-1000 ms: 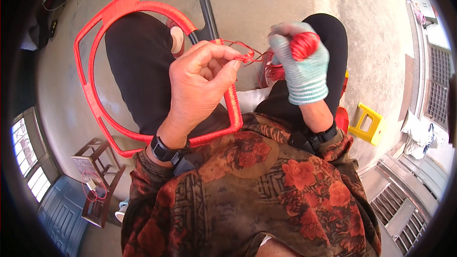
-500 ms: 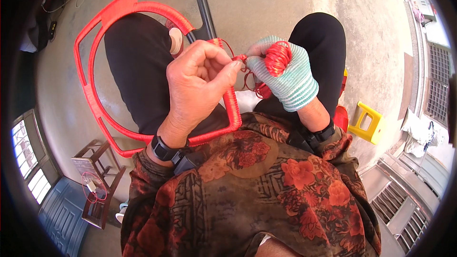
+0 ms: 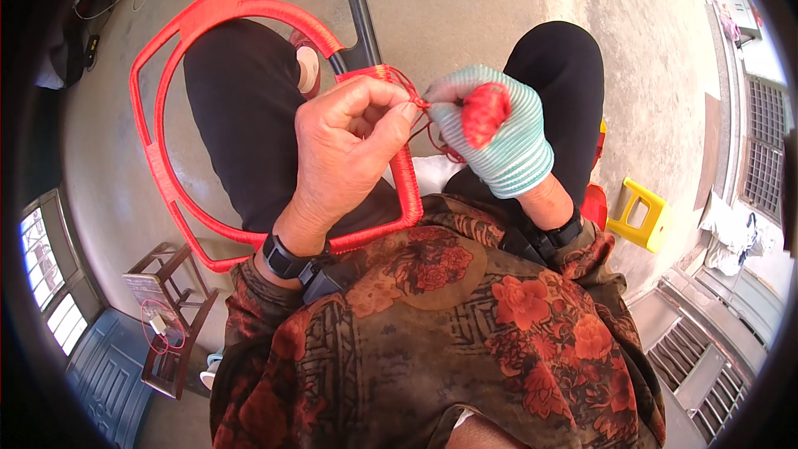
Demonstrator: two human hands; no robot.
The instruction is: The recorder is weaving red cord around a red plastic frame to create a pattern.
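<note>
Red cord is held just outside the frame's right edge. It's pinched between thumb and index finger of the bare left hand; other fingers are curled in. Right hand, teal-gloved, is closed around a wound red bundle; its thumb and index are brought up to the cord, just beside the left fingertips. Whether cord is gripped at the right tips can't be told, too small. Strands are strung between the frame's right edge and the fingers. Frame's lower right corner is wrapped red; upper right corner is bare black. Left leg is seen through the frame's ring. Yellow stool is seen well off the right edge.
</note>
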